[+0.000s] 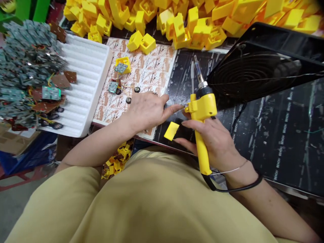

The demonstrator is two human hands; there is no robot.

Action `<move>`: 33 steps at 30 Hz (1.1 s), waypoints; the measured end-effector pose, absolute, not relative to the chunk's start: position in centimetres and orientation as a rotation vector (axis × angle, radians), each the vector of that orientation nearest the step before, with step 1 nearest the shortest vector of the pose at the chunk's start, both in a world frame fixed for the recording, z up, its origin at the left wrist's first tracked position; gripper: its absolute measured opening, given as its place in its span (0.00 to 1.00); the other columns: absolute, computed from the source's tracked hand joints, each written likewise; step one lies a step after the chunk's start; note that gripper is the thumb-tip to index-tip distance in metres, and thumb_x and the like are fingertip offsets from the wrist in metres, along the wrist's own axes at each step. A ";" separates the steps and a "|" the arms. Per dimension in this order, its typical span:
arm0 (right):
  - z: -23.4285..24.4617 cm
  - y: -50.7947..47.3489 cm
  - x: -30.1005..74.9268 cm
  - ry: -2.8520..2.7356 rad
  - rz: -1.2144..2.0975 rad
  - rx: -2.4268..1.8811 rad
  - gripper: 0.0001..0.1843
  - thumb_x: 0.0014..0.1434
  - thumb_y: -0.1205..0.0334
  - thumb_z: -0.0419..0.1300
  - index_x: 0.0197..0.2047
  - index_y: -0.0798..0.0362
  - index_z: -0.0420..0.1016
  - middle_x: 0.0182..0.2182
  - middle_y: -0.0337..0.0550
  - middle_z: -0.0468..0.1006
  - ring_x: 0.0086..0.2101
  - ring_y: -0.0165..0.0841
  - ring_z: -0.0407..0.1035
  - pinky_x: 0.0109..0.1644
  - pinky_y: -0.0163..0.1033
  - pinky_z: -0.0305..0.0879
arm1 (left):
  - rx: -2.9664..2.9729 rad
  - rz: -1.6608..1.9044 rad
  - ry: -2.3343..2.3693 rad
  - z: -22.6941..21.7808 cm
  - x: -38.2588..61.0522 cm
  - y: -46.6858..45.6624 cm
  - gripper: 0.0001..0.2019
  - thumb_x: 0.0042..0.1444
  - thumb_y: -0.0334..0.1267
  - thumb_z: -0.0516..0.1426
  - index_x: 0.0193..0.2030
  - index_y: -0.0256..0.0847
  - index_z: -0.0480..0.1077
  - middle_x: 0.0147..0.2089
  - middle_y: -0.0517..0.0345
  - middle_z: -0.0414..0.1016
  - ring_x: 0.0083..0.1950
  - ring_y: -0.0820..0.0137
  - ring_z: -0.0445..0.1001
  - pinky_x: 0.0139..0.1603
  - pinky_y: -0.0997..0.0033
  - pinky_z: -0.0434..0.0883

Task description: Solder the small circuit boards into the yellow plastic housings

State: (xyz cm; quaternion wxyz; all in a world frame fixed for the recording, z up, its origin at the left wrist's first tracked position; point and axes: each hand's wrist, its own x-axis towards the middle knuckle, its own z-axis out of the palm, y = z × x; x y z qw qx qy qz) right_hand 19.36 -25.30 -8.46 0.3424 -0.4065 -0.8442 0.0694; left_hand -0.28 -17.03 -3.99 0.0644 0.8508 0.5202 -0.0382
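My right hand [219, 143] is wrapped around the handle of a yellow soldering gun [206, 106], its metal tip pointing up and away from me. My left hand [149, 109] reaches in from the left, with a fingertip at the small metal part on the gun's side; whatever it pinches there is too small to make out. Just below, a small yellow plastic piece [171, 131] lies near my right fingertips. Left of my hands, a green circuit board [112, 87] with thin wires and small round black parts [137, 89] rests on the patterned sheet. Another board [121, 68] sits on an open yellow housing [126, 62].
Yellow housings [182, 28] are heaped along the back. A black fan [255, 71] stands at the right on the dark bench top [273, 135]. At the left, a white foam tray [83, 74] carries a pile of circuit boards [27, 60]. More yellow pieces [117, 162] lie below the bench edge.
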 end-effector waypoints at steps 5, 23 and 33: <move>-9.0 -25.8 18.8 -2.164 0.335 -0.996 0.25 0.60 0.57 0.65 0.56 0.51 0.61 0.34 0.41 0.76 0.37 0.37 0.74 0.52 0.51 0.74 | 2.425 0.169 1.398 -4.1 -2.7 -15.9 0.27 0.70 0.51 0.38 0.57 0.42 0.72 0.50 0.51 0.80 0.52 0.62 0.78 0.52 0.62 0.72; -7.5 -24.6 21.0 -2.391 -0.054 -1.241 0.27 0.61 0.52 0.63 0.58 0.55 0.62 0.41 0.48 0.78 0.39 0.38 0.75 0.50 0.45 0.70 | 2.811 -0.033 0.989 -5.3 -3.6 -17.2 0.18 0.62 0.41 0.54 0.57 0.40 0.72 0.55 0.47 0.77 0.53 0.54 0.74 0.54 0.53 0.71; -9.5 -25.9 20.7 -2.297 -0.038 -1.324 0.22 0.63 0.58 0.61 0.58 0.52 0.63 0.38 0.44 0.77 0.34 0.36 0.72 0.36 0.39 0.67 | 2.676 0.354 1.175 -6.3 -5.4 -20.9 0.41 0.57 0.62 0.56 0.68 0.33 0.60 0.63 0.35 0.67 0.63 0.47 0.67 0.62 0.46 0.65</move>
